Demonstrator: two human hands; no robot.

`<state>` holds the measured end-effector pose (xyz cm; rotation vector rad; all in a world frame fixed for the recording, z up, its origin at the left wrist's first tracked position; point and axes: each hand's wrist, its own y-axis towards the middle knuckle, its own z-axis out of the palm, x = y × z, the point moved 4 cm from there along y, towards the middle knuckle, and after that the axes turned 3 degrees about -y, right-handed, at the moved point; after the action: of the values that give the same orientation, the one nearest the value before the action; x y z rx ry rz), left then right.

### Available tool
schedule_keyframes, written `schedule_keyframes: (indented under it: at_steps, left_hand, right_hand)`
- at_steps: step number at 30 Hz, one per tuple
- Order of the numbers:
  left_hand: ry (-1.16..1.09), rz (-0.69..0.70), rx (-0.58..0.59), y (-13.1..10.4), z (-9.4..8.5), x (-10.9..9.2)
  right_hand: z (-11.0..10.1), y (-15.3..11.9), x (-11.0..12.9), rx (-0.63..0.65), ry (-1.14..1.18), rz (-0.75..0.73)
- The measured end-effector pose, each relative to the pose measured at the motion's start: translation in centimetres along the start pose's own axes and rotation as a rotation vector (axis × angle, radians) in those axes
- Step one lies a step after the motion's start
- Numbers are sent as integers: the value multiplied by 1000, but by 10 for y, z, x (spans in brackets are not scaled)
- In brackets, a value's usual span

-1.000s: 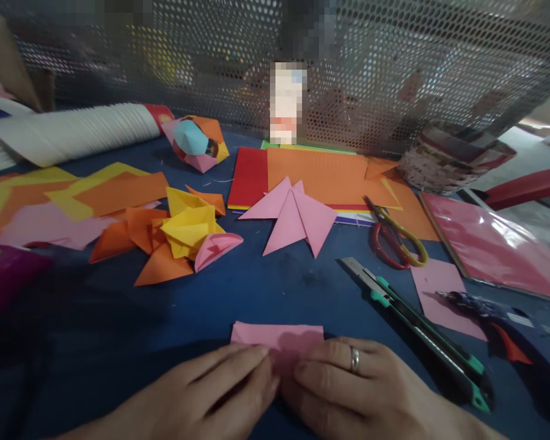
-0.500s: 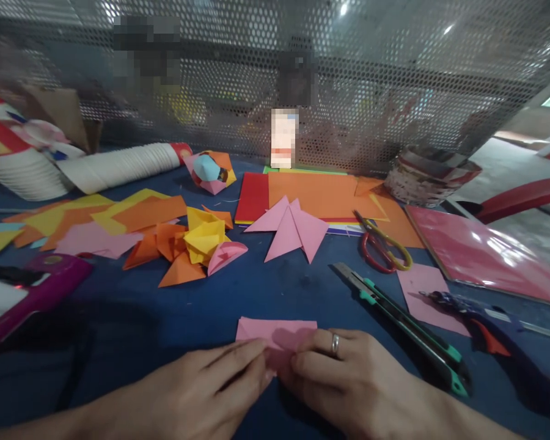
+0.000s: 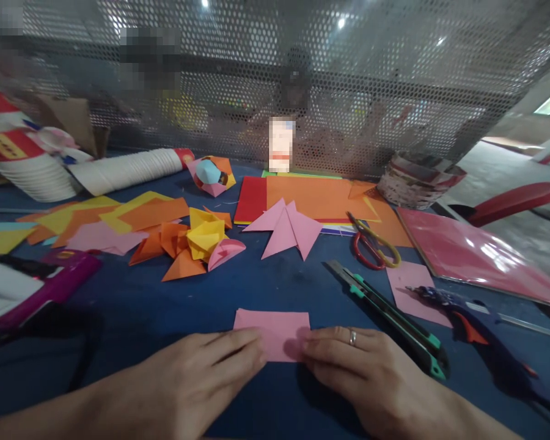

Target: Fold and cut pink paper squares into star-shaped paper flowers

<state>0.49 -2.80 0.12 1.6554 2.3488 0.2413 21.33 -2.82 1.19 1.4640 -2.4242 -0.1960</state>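
A folded pink sheet of paper (image 3: 282, 336) lies on the blue table before me, its long side running left to right. The fingers of my left hand (image 3: 206, 373) are together and cover its left part. At the right edge, my right hand (image 3: 357, 366), with a ring on one finger, grips the paper between thumb and fingers; the thumb is mostly hidden. Beyond the sheet sits a pointed pink folded piece (image 3: 288, 232). To its left are a yellow folded paper flower (image 3: 206, 235) and orange folded pieces (image 3: 183, 269).
A green utility knife (image 3: 389, 321) with its blade out lies near my right hand. Scissors (image 3: 376, 244), a glue gun (image 3: 476, 330) and a woven basket (image 3: 417, 177) are at right. Stacked paper cups (image 3: 128, 171) and a purple device (image 3: 68, 281) are at left.
My hands have moved apart along the pink paper, the right one shifting rightward. More of the sheet's middle now shows flat. The view has shifted slightly.
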Motion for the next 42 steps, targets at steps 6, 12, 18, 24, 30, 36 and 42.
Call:
schedule_keyframes:
  at_steps: [6, 12, 18, 24, 30, 36, 42]
  left_hand:
    - [25, -12, -65, -4, 3, 0]
    - [124, 59, -30, 6, -11, -5]
    - [59, -19, 119, 8, 4, 0]
    - [66, 43, 179, 2, 9, 2]
    - [132, 124, 60, 3, -13, -2]
    - [105, 92, -38, 4, -31, -4]
    - [98, 36, -100, -12, -32, 0]
  right_hand:
    - [-8, -3, 5, -31, -11, 27]
    - [0, -6, 8, -62, -33, 42]
    - [1, 3, 15, -32, -165, 41]
    - [7, 22, 14, 74, -116, -111]
    - [12, 27, 10, 90, -82, -101]
    - [14, 24, 9, 96, -65, -77]
    - [14, 22, 8, 96, -48, -62]
